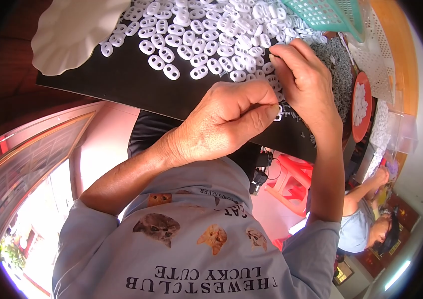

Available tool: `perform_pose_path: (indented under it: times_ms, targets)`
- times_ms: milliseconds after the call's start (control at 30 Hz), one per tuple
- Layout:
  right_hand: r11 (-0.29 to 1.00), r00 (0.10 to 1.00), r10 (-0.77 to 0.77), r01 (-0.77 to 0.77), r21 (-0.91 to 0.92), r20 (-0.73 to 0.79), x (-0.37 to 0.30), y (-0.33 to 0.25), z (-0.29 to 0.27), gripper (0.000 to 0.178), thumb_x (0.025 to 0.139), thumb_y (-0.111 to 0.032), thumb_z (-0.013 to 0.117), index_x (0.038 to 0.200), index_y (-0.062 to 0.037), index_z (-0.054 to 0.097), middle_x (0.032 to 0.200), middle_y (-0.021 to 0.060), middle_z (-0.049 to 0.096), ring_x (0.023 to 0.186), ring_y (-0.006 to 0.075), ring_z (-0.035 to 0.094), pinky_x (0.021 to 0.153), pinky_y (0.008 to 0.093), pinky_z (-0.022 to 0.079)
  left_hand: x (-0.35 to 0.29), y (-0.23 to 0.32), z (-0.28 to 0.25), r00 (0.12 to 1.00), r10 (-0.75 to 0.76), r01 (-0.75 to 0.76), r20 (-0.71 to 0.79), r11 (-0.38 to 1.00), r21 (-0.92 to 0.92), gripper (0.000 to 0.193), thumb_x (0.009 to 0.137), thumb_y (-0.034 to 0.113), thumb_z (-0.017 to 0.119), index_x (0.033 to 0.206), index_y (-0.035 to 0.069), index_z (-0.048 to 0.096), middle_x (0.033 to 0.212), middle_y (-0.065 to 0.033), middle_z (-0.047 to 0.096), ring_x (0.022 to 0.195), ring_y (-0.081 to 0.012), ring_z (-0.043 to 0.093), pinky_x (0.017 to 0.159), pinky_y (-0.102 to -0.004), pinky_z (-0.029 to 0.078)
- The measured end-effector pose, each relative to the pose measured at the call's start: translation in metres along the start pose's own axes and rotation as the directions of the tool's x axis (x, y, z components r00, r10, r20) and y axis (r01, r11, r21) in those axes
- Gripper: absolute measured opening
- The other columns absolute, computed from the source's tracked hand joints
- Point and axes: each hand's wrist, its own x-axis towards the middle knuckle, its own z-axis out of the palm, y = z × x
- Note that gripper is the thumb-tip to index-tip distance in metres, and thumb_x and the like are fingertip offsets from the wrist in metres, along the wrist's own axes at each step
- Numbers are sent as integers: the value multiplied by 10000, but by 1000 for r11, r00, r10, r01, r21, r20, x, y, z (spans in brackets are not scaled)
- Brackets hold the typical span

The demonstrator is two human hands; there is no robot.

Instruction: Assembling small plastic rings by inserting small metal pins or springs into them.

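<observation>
My left hand [234, 119] is closed, thumb and forefinger pressed together. At its thumb tip shows part of a white oval plastic piece with holes [278, 114], which it seems to pinch. My right hand [305, 77] hangs just to the right, its fingers curled in at the edge of the pile; what is between them, if anything, is hidden. Beyond both hands, many white two-hole oval pieces [185, 52] lie spread and heaped on the black tabletop [121, 79]. To the right of my right hand is a heap of small grey metal parts [338, 65], too small to name surely.
A cream scalloped tray [67, 42] sits at the table's far left corner. At the far right stands a green plastic basket [328, 17]. An orange-red dish [362, 82] holds white pieces. Below are red plastic stools [291, 182]. Another person [358, 219] works at right.
</observation>
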Motion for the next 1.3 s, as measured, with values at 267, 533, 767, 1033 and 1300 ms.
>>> perform_pose_path:
  times_ms: [267,533,767,1033,1300]
  targets:
    - [1000,1000,15,-15,-25,8,3,0,-3,143,874,-88,679,1012,-95,644,898,97,589,738,352,628,630,435,497,0,3,-1,1000,-12,12,1,1000,17,119,1019,112,570,950,20,600,710,45,546,572,-13,415,501,-199,334]
    - [999,999,30,-31,13,13,4,0,-2,121,870,-83,680,984,-86,642,886,98,581,744,353,625,633,436,492,1,2,-1,1000,-30,30,7,999,20,112,1017,106,572,957,17,603,727,40,557,589,-17,427,515,-200,346]
    - [1000,999,26,-26,-6,22,6,6,-4,114,872,-87,675,982,-85,646,887,97,580,759,349,625,641,435,493,2,3,0,1000,-9,9,-20,1000,6,141,1026,136,560,975,15,613,787,16,583,706,-39,484,622,-205,399]
    - [998,997,66,-66,16,-48,4,14,-9,67,897,-103,657,957,-74,653,898,101,610,753,349,632,662,423,506,3,0,0,999,32,-31,-5,998,59,128,1023,121,562,967,15,608,768,25,577,651,-24,453,574,-198,374]
    - [997,996,80,-80,-6,-27,0,19,-10,71,902,-101,651,969,-79,653,905,98,613,763,347,635,666,421,507,2,1,0,1000,26,-26,-1,998,51,123,1024,110,562,963,11,604,754,27,572,614,-18,435,544,-195,359]
